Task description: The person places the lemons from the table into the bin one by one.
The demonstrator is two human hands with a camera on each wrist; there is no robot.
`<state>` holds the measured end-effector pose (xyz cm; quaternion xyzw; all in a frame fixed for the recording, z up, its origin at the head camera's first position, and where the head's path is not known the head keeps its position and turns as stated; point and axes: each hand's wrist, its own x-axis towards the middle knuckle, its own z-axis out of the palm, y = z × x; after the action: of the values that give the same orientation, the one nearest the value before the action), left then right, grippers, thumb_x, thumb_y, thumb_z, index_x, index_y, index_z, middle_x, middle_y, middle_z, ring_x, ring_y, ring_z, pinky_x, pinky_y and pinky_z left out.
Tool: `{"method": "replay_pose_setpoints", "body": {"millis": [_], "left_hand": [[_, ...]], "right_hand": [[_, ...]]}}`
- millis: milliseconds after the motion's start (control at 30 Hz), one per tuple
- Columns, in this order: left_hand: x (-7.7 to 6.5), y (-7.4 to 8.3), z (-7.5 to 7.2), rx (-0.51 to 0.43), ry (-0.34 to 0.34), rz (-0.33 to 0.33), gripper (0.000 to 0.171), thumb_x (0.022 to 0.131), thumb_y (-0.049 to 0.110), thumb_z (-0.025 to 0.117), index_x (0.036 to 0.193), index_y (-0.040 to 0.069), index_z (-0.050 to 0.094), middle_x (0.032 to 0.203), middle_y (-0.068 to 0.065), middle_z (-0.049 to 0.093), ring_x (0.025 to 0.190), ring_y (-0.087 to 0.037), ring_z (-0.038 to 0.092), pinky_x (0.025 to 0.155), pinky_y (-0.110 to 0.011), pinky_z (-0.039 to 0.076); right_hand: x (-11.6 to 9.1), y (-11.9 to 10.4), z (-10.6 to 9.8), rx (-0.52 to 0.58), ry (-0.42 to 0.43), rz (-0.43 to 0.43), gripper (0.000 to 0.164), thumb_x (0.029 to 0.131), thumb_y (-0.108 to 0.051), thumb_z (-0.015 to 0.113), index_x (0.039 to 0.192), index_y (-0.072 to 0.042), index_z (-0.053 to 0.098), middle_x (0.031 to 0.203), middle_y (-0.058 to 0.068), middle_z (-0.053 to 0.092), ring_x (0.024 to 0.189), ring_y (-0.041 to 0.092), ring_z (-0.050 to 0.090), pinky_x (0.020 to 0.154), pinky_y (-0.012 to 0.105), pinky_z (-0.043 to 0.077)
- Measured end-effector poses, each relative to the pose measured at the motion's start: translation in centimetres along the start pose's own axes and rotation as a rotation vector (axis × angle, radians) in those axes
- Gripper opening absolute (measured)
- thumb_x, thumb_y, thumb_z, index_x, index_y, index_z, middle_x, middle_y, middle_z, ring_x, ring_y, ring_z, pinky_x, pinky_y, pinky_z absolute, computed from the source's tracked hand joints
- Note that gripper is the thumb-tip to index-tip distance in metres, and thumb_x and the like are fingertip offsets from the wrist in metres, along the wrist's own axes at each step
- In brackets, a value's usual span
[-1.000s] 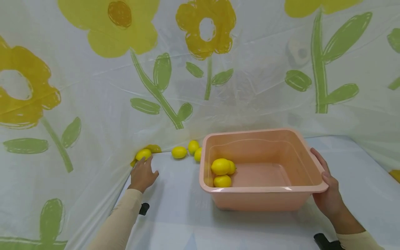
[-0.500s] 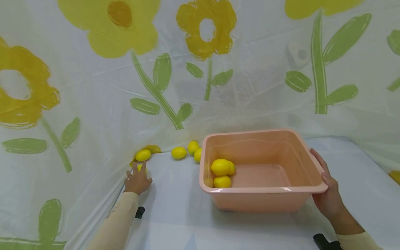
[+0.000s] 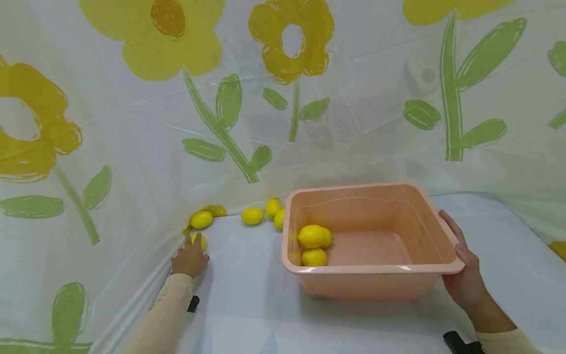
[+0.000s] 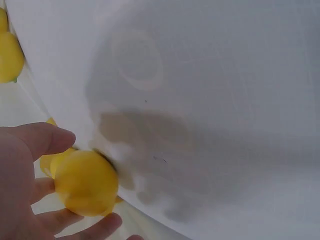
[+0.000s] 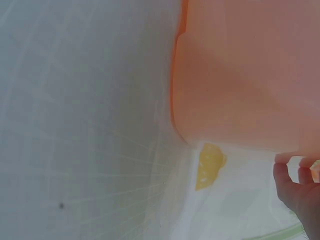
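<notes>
At the table's left edge, my left hand [image 3: 191, 258] is at a lemon [image 3: 200, 241], partly covering it in the head view. In the left wrist view that lemon [image 4: 86, 183] lies between the spread fingers and the thumb, which stands apart from it. Behind it lies another lemon [image 3: 201, 220]. My right hand [image 3: 464, 275] grips the right rim of a pink plastic basin [image 3: 376, 282]. Inside, at the basin's left end, are a front lemon [image 3: 314, 257], a larger-looking lemon [image 3: 311, 236] and one partly hidden behind it.
Along the back edge lie a lemon [image 3: 252, 216], a second lemon [image 3: 272, 209] and a third lemon [image 3: 279, 219] partly hidden by the basin. A flower-printed sheet [image 3: 353, 123] hangs behind and at the left of the white-covered table [image 3: 247, 295].
My left hand has moved back and slightly left from the farther lemon to the nearer one, uncovering the farther one. The right hand and basin stay in place.
</notes>
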<state>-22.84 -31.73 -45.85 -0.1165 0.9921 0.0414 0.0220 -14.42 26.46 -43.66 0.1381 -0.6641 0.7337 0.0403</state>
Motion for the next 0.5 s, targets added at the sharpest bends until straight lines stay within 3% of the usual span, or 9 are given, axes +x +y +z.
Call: {"method": "replay_pose_setpoints", "body": {"millis": [500], "left_hand": [[0.35,-0.52,-0.76,-0.068,-0.027,0.000,0.068,0.083,0.019,0.059,0.141,0.003,0.027,0.137,-0.036,0.024,0.097,-0.053,0.051,0.083,-0.062,0.042]], "right_hand": [[0.21,0.25,-0.31,0.001,-0.001,0.001,0.058,0.090,-0.035,0.015,0.146,-0.037,0.001,0.153,-0.006,0.002,0.131,0.013,0.021,0.085,0.014,0.043]]}}
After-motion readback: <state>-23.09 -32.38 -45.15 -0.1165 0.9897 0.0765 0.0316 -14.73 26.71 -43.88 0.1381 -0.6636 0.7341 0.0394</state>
